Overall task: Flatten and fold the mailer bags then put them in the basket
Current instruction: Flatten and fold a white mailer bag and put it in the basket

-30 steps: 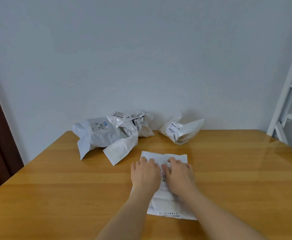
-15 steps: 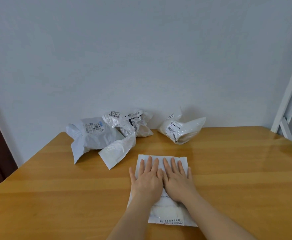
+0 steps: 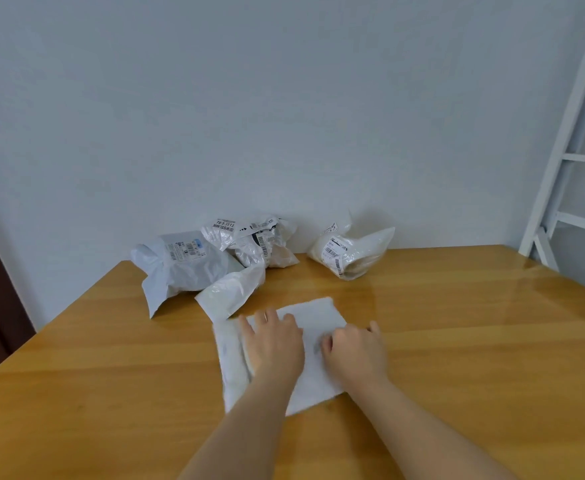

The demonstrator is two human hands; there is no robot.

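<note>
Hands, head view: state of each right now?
Left hand: open, fingers flat, pressing the white mailer bag on the table.
Right hand: on the same bag, fingers look curled; blurred, so whether it has a grip cannot be told.

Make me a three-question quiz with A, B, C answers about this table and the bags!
1. Where does the flat mailer bag lie?
A. under both hands
B. on the white ladder
C. on the floor

2. What colour is the table?
A. black
B. honey-brown wood
C. green

3. How are the bags by the wall?
A. crumpled
B. neatly folded
C. stacked in a basket

Answers: 1 A, the left hand and right hand rest on it. 2 B, the wooden top shows all around. 3 A, the crumpled bags are wrinkled and puffy.
</note>
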